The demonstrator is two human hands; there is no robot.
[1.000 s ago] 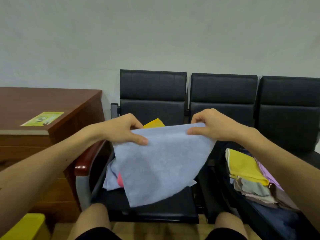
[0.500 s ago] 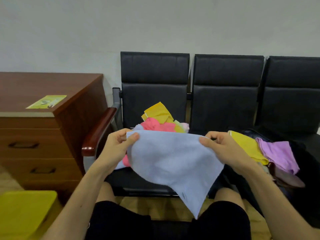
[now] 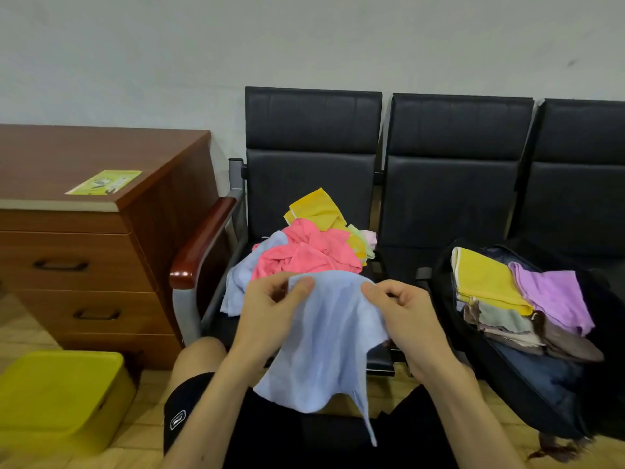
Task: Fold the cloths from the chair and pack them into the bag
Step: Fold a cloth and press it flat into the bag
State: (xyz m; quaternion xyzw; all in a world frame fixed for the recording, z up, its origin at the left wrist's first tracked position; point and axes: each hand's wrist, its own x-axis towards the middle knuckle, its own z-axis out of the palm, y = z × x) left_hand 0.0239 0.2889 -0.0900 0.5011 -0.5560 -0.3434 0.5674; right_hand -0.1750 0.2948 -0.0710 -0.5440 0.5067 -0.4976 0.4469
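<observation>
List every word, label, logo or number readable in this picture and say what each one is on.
Nothing here is legible.
On the wooden desk, the green card: a printed picture and marks, too small and blurred to read.
On the black shorts, the white logo patch: too small to read.
On the blue cloth, the cloth pile, the bag and the chairs: no text visible.

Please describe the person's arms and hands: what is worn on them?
The left forearm and the right forearm are bare, without sleeves. The left hand and right hand wear no gloves, and no watch, ring or bracelet shows. Clothing in view: black shorts with a small white emblem on the left leg.
</observation>
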